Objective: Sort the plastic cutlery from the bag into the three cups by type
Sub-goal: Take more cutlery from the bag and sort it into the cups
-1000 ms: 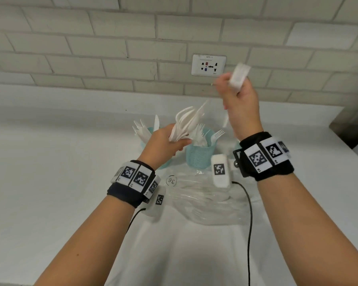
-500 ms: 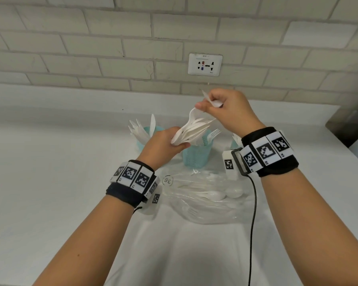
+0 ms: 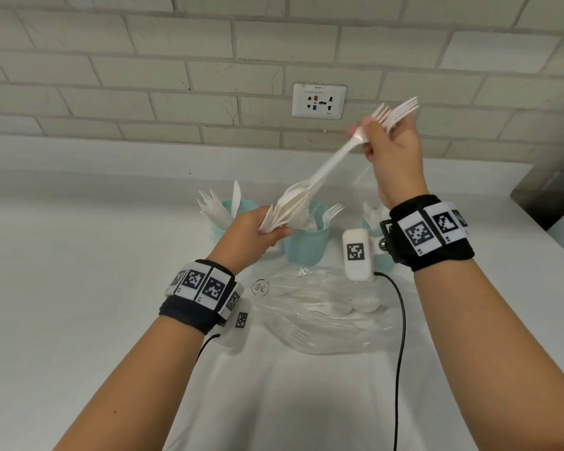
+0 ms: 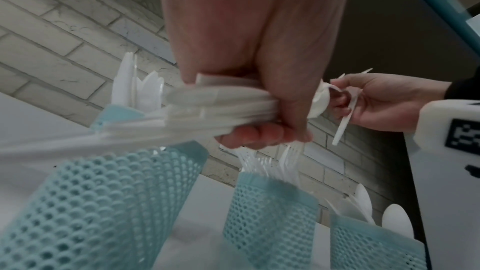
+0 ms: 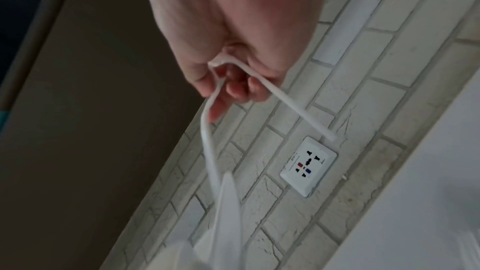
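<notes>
My left hand (image 3: 258, 232) grips a fanned bundle of white plastic cutlery (image 3: 290, 206) by the handles, just above the cups; the left wrist view shows its fingers (image 4: 259, 137) curled round the bundle (image 4: 207, 108). My right hand (image 3: 388, 151) is raised up and to the right, holding white forks (image 3: 401, 112) with tines up. One long white piece (image 3: 332, 164) slants from it down to the bundle. Three teal mesh cups stand behind: the left cup (image 3: 225, 222) with knives, the middle cup (image 3: 306, 249) with forks, and the right cup (image 3: 380, 258), half hidden by my wrist.
A clear plastic bag (image 3: 323, 310) with more white cutlery lies on the white counter (image 3: 79, 271) in front of the cups. A black cable (image 3: 401, 320) runs from my right wrist down the counter. Behind the cups is a brick wall with a socket (image 3: 319, 100).
My right hand has lifted up and to the right, away from the bundle, carrying forks with it. The left hand with the bundle has stayed almost where it was.
</notes>
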The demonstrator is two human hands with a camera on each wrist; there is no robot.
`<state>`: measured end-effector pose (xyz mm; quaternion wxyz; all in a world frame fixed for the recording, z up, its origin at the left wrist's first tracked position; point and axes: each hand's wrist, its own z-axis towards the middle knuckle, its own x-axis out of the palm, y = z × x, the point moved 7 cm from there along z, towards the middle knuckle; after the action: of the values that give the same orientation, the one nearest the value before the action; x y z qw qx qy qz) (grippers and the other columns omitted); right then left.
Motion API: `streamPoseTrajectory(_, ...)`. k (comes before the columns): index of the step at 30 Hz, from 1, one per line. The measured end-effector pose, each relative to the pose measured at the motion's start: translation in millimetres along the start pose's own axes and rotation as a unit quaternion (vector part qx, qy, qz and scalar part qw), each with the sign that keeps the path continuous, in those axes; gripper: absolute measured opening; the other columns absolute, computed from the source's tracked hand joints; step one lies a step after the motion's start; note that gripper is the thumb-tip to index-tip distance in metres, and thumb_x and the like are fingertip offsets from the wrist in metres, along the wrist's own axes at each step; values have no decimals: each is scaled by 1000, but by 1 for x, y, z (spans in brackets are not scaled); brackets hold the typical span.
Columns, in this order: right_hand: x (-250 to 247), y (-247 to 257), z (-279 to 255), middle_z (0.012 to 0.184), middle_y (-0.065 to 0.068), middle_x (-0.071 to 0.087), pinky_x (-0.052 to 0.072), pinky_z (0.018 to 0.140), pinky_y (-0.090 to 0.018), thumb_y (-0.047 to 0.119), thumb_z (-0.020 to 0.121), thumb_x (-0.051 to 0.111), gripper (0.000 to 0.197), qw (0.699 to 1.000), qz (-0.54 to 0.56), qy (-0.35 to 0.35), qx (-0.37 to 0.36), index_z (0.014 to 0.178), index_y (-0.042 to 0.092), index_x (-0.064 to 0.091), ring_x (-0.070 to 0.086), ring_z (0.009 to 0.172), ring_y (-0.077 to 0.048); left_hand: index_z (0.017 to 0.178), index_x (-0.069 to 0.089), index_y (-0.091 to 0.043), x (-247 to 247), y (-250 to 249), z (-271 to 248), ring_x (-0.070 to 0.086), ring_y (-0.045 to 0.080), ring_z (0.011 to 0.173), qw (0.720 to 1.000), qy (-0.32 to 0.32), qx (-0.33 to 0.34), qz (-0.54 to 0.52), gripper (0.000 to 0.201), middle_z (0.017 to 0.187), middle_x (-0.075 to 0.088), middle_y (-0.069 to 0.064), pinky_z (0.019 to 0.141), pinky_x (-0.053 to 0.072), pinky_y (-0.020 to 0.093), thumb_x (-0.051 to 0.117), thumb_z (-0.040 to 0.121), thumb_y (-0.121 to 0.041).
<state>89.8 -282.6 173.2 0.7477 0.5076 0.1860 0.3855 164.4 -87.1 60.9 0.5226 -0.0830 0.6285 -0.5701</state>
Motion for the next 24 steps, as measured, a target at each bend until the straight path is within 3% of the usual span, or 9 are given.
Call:
streamPoseTrajectory(3,-7,-3,8,75,4,48,43,71,-25,12,95,45,18,998,-39,-46,-10,88,28,40,48,66,-7,85,58,-15,-6,8,-3,50,-1,47,999,-32,-33,-26,14,62,54,-6,51,40,10,63,90,-28)
streamPoseTrajectory(8,16,-22,1,71,3,47,47,66,-16,8,98,39,23,999,-32,-18,-9,86,26,37,50,64,-9,77,54,-19,-8,8,-6,49,1,42,993,-22,-49,-105,18,59,55,0,49,44,15,59,92,-27)
streamPoseTrajectory(13,37,-65,-13,70,1,49,47,65,-11,6,98,39,18,997,-68,5,27,92,24,39,52,65,-10,98,63,4,-11,-2,-8,58,13,62,981,-13,-41,-189,29,68,60,6,65,51,23,55,95,-23)
streamPoseTrajectory(17,45,-101,-30,73,1,49,45,61,-7,6,97,39,19,986,-119,57,98,116,10,42,50,65,-9,98,64,-13,-10,-5,-9,60,16,64,963,-3,-51,-263,13,66,60,0,72,52,36,54,95,-21)
streamPoseTrajectory(19,47,-111,-36,82,0,55,45,66,-8,10,97,43,24,975,-156,89,131,121,9,47,52,70,-7,99,64,-13,-9,-7,-10,58,14,58,959,6,-53,-278,13,66,58,1,65,50,32,54,95,-21)
streamPoseTrajectory(22,48,-116,-40,106,-8,61,46,87,-27,24,93,56,30,962,-173,126,168,119,10,53,57,91,-14,101,62,-11,-7,-11,-11,53,13,51,953,20,-49,-299,14,66,55,3,58,48,26,54,95,-20)
streamPoseTrajectory(24,47,-110,-39,110,-8,58,44,90,-29,31,88,62,39,964,-162,130,164,121,12,53,56,100,-17,101,61,-11,-5,-12,-10,51,12,50,947,25,-46,-317,13,65,55,3,56,47,24,53,95,-19)
